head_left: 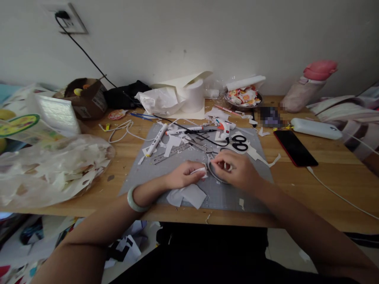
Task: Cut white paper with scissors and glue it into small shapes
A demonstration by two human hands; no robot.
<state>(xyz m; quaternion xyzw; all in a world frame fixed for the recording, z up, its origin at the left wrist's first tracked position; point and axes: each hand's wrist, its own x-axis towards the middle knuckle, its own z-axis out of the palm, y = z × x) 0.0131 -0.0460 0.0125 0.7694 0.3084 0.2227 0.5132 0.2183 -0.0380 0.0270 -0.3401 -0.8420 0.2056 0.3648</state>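
My left hand, with a pale green bangle on its wrist, is closed around a small white piece of paper. Just right of it, my right hand has its fingers drawn together in a pinch; what they hold, if anything, is too small to make out. Partly hidden under the right hand lies a round, grey-rimmed thing. White paper pieces lie on the grey mat below my left hand. Beyond the hands are black-handled scissors, a white glue gun and a metal ruler.
White markers and paper scraps cover the mat's far part. At left sits a plastic bag of scraps, with a cardboard box behind. On the right are a phone, a white power bank and a pink-lidded bottle.
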